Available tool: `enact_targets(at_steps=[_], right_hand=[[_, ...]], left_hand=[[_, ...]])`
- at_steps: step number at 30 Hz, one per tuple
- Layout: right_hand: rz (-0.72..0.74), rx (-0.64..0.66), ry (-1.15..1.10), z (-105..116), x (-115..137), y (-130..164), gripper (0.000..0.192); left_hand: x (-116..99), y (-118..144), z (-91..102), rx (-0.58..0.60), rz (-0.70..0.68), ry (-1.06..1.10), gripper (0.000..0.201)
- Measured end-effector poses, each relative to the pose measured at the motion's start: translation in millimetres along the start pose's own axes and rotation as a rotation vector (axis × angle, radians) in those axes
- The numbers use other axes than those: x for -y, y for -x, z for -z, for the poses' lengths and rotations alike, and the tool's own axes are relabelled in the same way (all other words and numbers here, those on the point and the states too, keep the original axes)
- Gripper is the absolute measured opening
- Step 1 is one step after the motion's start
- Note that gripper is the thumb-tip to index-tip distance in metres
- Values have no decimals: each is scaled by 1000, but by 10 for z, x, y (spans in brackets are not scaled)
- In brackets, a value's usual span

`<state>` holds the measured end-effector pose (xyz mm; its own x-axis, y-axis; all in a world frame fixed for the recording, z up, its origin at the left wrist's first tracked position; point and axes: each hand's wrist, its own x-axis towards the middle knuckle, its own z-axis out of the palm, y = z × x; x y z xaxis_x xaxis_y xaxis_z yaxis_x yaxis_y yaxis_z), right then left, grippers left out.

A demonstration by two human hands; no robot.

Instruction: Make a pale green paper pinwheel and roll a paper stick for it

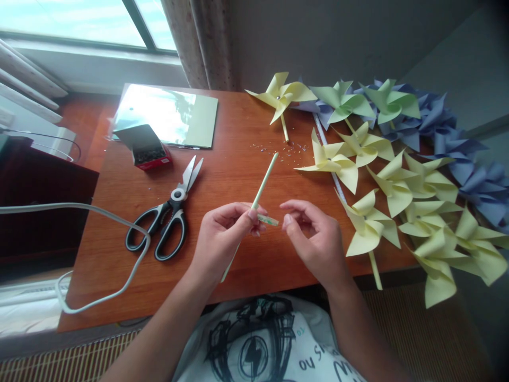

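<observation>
Our hands meet above the worktop's [238,175] near edge.
Bare wood lies between scissors [169,212] and pinwheels [369,223]; our left hand [222,233] pinches the pale straw [264,178], right hand's [318,239] grip narrow, fingertips beside its end.

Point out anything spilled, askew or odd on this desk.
Tiny shiny bits lie scattered on the wooden desk beyond the straw the left hand holds. A white cable loops across the desk's left edge, touching the open scissors.

Bright window [79,21] daylight glares off the sheet [167,114]; edges warp.
</observation>
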<state>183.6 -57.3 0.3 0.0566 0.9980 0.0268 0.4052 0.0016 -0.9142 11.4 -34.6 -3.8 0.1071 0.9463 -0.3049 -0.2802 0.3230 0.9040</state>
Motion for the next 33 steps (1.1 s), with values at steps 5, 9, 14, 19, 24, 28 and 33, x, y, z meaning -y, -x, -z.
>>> enact_targets(at_steps=[5, 9, 14, 19, 24, 28, 33], right_hand=[[272, -68, 322, -39, 45, 27, 12], [329, -86, 395, -98, 33, 42, 13], [366, -100, 454, -144, 21, 40, 14], [348, -93, 469, -166, 42, 38, 13], [339, -73, 515, -180, 56, 44, 15], [331, -67, 541, -179, 68, 35, 14], [272, -66, 363, -139, 84, 1, 12]], left_hand=[[-13, 48, -48, -74, -131, -98, 14], [11, 79, -79, -99, -230, -183, 15], [15, 103, -107, -138, -357, -359, 9], [18, 111, -114, -139, -447, -468, 10], [45, 117, -104, -109, -504, -539, 12], [43, 117, -102, -102, -494, -531, 11], [48, 93, -69, -71, -428, -459, 9]])
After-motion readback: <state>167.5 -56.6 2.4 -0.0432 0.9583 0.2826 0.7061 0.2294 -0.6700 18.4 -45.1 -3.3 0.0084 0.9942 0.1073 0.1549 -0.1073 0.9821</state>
